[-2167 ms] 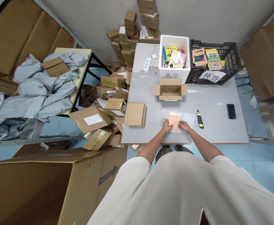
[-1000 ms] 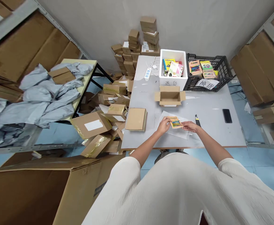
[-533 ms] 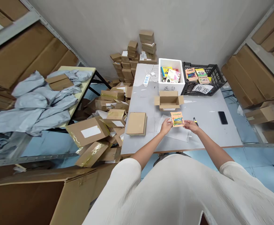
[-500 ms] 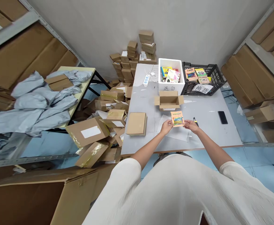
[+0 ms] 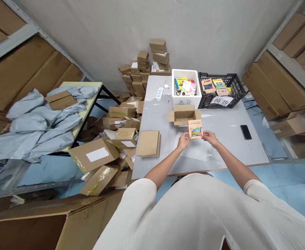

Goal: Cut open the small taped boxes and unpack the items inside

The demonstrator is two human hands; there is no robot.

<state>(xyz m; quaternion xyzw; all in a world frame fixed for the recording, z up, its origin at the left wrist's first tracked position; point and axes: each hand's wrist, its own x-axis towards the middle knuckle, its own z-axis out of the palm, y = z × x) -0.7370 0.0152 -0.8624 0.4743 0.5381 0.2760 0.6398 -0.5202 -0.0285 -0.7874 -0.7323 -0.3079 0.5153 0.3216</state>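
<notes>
Between my two hands I hold a small orange book point(image 5: 195, 128) with a landscape picture on its cover. My left hand point(image 5: 184, 140) grips its lower left edge, and my right hand point(image 5: 210, 138) grips its lower right edge. The book is raised above the table, its top overlapping the near side of an open cardboard box point(image 5: 183, 114). Beneath my hands lies a crumpled translucent sheet point(image 5: 194, 152).
At the table's back stand a white bin point(image 5: 185, 100) and a black crate point(image 5: 235, 99), both holding books. A closed carton point(image 5: 149, 143) lies left, a phone point(image 5: 245, 132) right. Cartons point(image 5: 96, 154) crowd the floor; grey parcels point(image 5: 29, 121) cover the side table.
Both hands have lifted the book slightly and moved it toward the open box; it now shows more upright. The whole view has shifted a little.
</notes>
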